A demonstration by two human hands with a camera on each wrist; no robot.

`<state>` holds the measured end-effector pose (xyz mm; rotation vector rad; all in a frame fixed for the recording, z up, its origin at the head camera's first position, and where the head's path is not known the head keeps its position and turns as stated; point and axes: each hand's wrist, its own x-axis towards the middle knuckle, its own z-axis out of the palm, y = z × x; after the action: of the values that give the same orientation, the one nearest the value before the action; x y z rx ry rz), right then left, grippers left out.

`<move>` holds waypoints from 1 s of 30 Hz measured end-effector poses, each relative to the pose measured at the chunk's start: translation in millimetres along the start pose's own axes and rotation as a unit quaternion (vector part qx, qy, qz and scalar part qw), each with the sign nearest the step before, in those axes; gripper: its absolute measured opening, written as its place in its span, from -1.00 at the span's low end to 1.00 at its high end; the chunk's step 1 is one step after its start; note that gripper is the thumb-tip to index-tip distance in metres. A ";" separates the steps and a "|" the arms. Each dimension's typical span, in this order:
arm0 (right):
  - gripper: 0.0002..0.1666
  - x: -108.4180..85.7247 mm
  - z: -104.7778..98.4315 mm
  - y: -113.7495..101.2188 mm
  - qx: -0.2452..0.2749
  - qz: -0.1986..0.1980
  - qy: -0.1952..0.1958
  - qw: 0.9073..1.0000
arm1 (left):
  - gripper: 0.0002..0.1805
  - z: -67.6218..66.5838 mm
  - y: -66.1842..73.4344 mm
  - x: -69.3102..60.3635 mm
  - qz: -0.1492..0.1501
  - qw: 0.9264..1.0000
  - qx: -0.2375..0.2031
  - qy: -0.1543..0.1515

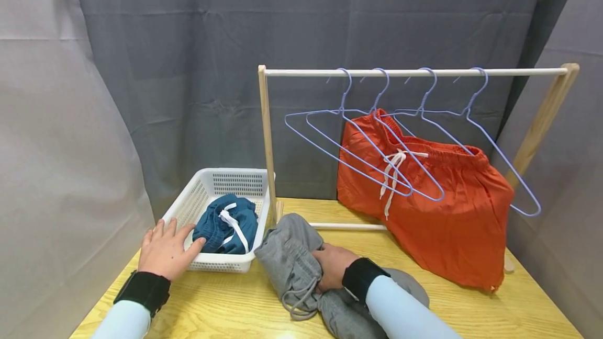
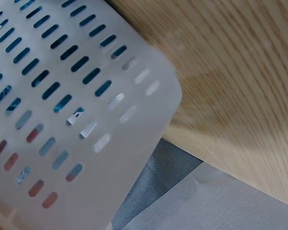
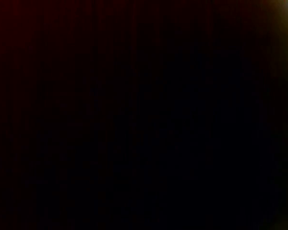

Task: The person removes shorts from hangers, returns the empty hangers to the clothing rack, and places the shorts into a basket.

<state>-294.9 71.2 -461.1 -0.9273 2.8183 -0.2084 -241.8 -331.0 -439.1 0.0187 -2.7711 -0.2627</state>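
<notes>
With its fingers bent into the cloth, my right hand [image 1: 335,267] grips bunched grey drawstring pants [image 1: 293,258] just above the table, right of the basket. The pants' cord loops down at the front, and part of the cloth lies behind and under my forearm. My left hand [image 1: 169,249] rests on the front left rim of a white plastic basket [image 1: 221,258], fingers spread and relaxed. In the left wrist view the basket's slotted wall [image 2: 101,62] fills much of the frame. Folded teal pants [image 1: 212,224] with a white drawstring lie inside the basket. The right wrist view is almost black.
A wooden rack with a white rail [image 1: 306,72] stands behind. Several lavender hangers [image 1: 346,103] hang from it. Red drawstring shorts [image 1: 452,208] hang on the right side, reaching down near the table [image 1: 226,307]. Grey curtains [image 1: 212,67] enclose the back and sides.
</notes>
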 end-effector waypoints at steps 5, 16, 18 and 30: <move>-0.44 0.1 0.6 -2.9 -0.006 -0.040 0.006 0.999 | -0.22 0.3 -2.4 -1.3 -0.002 1.000 0.001 -0.003; -0.63 -3.4 -12.8 3.5 0.043 -0.050 -0.015 0.998 | -0.24 0.1 -1.1 -2.7 0.000 1.000 -0.002 -0.001; -0.58 -3.9 -13.4 6.3 0.057 -0.051 -0.016 0.997 | -0.25 0.6 -1.0 -4.3 -0.004 1.000 -0.002 -0.002; -0.42 -6.8 -27.1 15.5 0.094 -0.037 -0.005 0.995 | -0.28 -0.5 -0.1 -0.3 -0.002 1.000 -0.002 0.006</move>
<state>-303.9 89.8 -436.7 -0.9875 2.6987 -0.4690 -241.4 -331.2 -438.7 0.0240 -2.7582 -0.2684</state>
